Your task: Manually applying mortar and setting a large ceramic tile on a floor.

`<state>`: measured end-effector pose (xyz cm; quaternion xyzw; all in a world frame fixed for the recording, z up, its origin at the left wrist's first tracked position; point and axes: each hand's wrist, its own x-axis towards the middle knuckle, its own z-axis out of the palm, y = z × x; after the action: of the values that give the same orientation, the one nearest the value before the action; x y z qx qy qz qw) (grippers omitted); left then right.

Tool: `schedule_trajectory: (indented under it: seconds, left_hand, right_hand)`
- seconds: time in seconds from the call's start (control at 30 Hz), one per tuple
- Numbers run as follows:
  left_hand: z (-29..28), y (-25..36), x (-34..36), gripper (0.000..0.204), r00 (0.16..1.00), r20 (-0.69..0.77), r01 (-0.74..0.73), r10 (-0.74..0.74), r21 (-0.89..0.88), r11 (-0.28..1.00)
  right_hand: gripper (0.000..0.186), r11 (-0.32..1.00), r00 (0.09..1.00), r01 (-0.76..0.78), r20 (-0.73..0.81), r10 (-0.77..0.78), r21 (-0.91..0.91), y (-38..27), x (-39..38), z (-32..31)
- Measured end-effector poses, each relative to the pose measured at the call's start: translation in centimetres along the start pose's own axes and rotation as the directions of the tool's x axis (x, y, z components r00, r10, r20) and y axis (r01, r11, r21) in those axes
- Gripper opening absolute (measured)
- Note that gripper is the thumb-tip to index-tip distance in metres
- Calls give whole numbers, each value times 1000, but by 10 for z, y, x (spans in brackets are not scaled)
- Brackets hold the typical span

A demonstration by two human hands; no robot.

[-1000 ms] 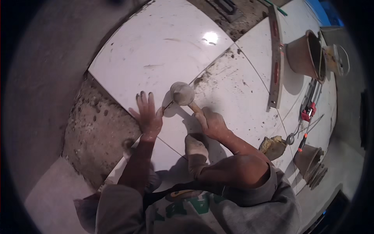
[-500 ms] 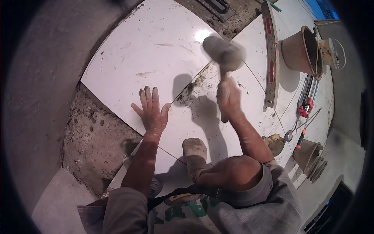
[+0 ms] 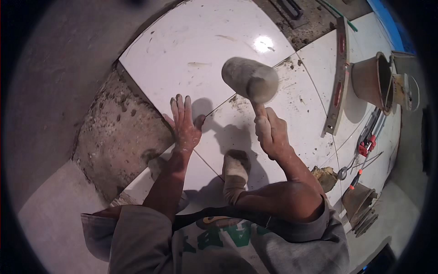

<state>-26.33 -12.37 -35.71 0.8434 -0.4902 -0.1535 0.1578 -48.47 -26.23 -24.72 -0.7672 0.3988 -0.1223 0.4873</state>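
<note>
My right hand (image 3: 272, 134) grips the short handle of a rubber mallet (image 3: 244, 78) with a thick, greyish, dirty head. The mallet head is raised over the seam between two large white floor tiles. My left hand (image 3: 186, 122) lies flat with fingers stretched out at the near corner of the far white tile (image 3: 169, 50), its thumb by the joint. Under the mallet and my right forearm spreads the nearer white tile (image 3: 292, 100), smeared with mortar along its edge.
Rough mortar bed (image 3: 123, 132) lies exposed left of the tiles. On the right are a long spirit level (image 3: 338, 86), a bucket (image 3: 367, 84), a smaller pail (image 3: 404, 92), a tile cutter (image 3: 366, 145), a yellowish sponge-like lump (image 3: 325, 177) and stacked worn containers (image 3: 358, 203). My foot (image 3: 237, 169) rests on tile.
The view has shifted, so the tiles and tools appear further right. The mallet has moved left relative to the tiles, nearer my left hand, which stays spread on the tile.
</note>
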Motion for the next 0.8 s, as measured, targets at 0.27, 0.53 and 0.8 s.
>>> schedule_trajectory:
  seconds: [0.27, 0.53, 0.8]
  left_hand:
    - [-4, 2, 1, 84, 996, -40, 83, -82, 18, 996]
    - [-22, 5, 3, 96, 995, 1, 101, -101, 26, 994]
    - [-21, -30, -1, 115, 960, -105, 276, -258, 230, 933]
  right_hand:
    - [39, 917, 977, 24, 205, 63, -398, 25, -9, 51]
    - [46, 762, 787, -602, 337, 516, 239, 54, -81, 18]
    - [57, 679, 827, -142, 290, 481, -720, 73, -76, -55]
